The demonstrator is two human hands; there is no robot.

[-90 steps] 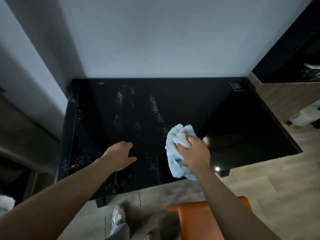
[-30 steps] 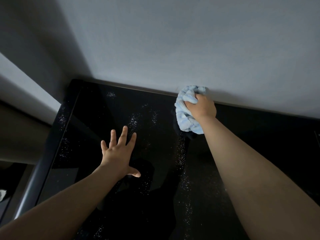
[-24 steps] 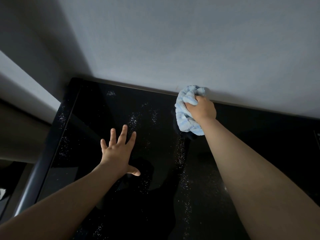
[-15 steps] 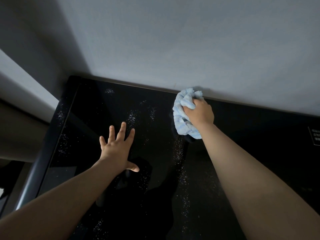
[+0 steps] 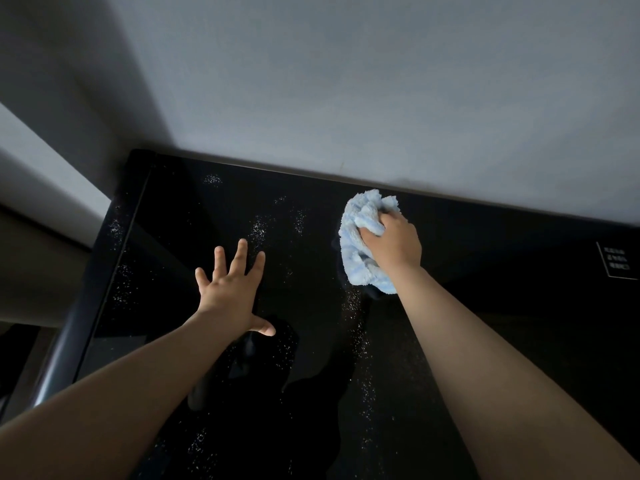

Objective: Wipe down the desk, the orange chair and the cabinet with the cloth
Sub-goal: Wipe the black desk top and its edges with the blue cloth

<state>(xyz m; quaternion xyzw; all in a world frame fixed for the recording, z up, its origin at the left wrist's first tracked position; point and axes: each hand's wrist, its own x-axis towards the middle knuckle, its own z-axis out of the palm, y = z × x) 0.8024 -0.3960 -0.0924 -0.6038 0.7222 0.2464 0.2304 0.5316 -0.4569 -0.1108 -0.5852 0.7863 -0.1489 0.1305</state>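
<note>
1. One black desk (image 5: pixel 166 271): several patches of white specks (image 5: pixel 258 230) lie across its left and middle, so I judge it only partly wiped.
2. One left hand (image 5: pixel 230 292), fingers straight and spread, flat on the desktop, holding nothing.
3. One light blue cloth (image 5: pixel 363 244), bunched on the desk near the wall (image 5: pixel 346 81).
4. One right hand (image 5: pixel 393 245), fingers curled round the cloth, pressing it down.
5. One printed label (image 5: pixel 618 259). The orange chair and cabinet are out of view and probably still to be wiped.

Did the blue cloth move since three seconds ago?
Yes. The cloth, gripped by the right hand, went away from the person: from near the front edge of the desk to its back edge at the wall.
</note>
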